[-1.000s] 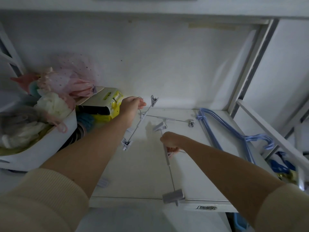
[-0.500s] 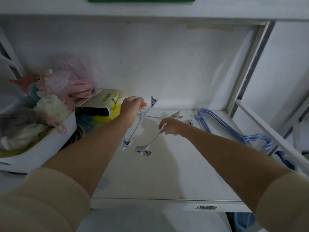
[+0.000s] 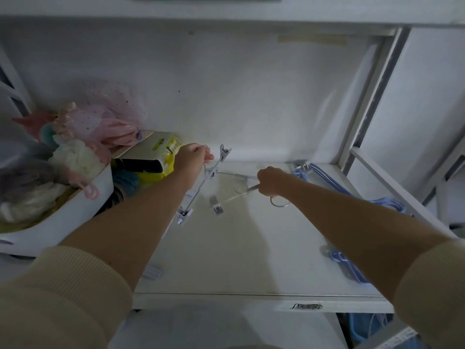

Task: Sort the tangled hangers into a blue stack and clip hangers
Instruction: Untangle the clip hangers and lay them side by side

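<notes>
**Two clip hangers, two hands: the untangling stage**

A person's left hand (image 3: 192,157) is closed round the hook of a pale wire clip hanger (image 3: 201,183) held up at the back of the white shelf (image 3: 226,268), its bar slanting down to a clip near the forearm. The right hand (image 3: 270,181) is closed on the thin bar of a second wire clip hanger (image 3: 234,197), blurred, one clip hanging low and a wire hook curling below the wrist. Whether the two are hooked together cannot be told. The stack of light-blue plastic hangers (image 3: 324,176) lies along the shelf's right side, partly behind the right forearm.

The step in hand looks to be parting the clip hangers. It would go best with the left hand steady and the right drawing its hanger along the line of the bar, turning rather than tugging if a clip catches, and well apart from the blue stack and the white basket of pink and cream soft things (image 3: 83,202).
</notes>
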`<control>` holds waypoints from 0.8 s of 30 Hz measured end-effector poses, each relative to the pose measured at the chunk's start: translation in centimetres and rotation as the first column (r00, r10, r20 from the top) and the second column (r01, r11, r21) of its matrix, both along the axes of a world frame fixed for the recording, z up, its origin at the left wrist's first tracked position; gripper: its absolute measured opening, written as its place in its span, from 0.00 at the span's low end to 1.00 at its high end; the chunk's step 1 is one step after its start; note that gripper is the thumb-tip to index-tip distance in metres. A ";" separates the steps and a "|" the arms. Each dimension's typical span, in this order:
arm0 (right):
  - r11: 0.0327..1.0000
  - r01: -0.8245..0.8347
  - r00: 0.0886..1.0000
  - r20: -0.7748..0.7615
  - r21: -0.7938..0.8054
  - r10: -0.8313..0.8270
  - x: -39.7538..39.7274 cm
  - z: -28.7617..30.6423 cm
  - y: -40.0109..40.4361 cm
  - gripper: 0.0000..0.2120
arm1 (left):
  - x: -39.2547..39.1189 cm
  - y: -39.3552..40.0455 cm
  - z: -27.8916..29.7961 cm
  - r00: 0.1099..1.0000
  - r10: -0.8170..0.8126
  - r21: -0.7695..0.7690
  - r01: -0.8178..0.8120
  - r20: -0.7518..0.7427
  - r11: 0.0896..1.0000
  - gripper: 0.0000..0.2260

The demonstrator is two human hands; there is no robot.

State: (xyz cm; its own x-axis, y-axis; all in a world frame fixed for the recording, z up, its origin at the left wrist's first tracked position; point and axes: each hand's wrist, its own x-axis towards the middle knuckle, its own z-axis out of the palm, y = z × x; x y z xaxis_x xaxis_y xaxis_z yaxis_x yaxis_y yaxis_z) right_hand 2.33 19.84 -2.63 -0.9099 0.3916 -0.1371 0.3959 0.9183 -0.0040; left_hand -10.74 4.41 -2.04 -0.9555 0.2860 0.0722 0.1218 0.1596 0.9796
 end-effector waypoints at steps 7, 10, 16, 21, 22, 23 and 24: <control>1.000 -0.014 0.998 -0.066 -0.008 0.013 0.0 0.2 1.2 0.05 | 0.3 -0.4 0.5 0.994 0.094 -0.043 -0.096 -0.048 0.994 0.12; 0.994 0.037 0.992 -0.115 -0.099 -0.048 -0.3 0.3 1.8 0.14 | 0.1 -0.5 0.3 0.993 0.116 -0.038 -0.117 -0.035 0.992 0.12; 0.735 -0.001 0.833 -0.407 -0.678 -0.375 -0.6 0.5 1.8 0.07 | 0.7 -0.2 0.0 0.993 0.114 -0.028 -0.113 0.027 0.993 0.12; 0.378 -0.011 0.796 -0.238 -0.926 -0.557 -1.0 2.0 0.6 0.13 | 0.5 0.5 0.2 0.984 0.045 0.053 -0.055 0.172 0.997 0.11; 0.281 -0.010 0.796 -0.178 -0.960 -0.579 -0.9 2.4 0.4 0.15 | 0.7 0.6 0.2 0.979 0.020 0.081 -0.037 0.201 0.996 0.11; 0.183 -0.023 0.791 -0.130 -0.983 -0.597 -0.9 2.8 0.2 0.16 | 0.8 0.7 0.3 0.975 0.001 0.108 -0.025 0.221 0.994 0.12; 0.102 -0.045 0.783 -0.099 -0.994 -0.613 -0.9 3.0 0.1 0.17 | 0.8 0.7 0.3 0.973 -0.014 0.130 -0.016 0.231 0.991 0.12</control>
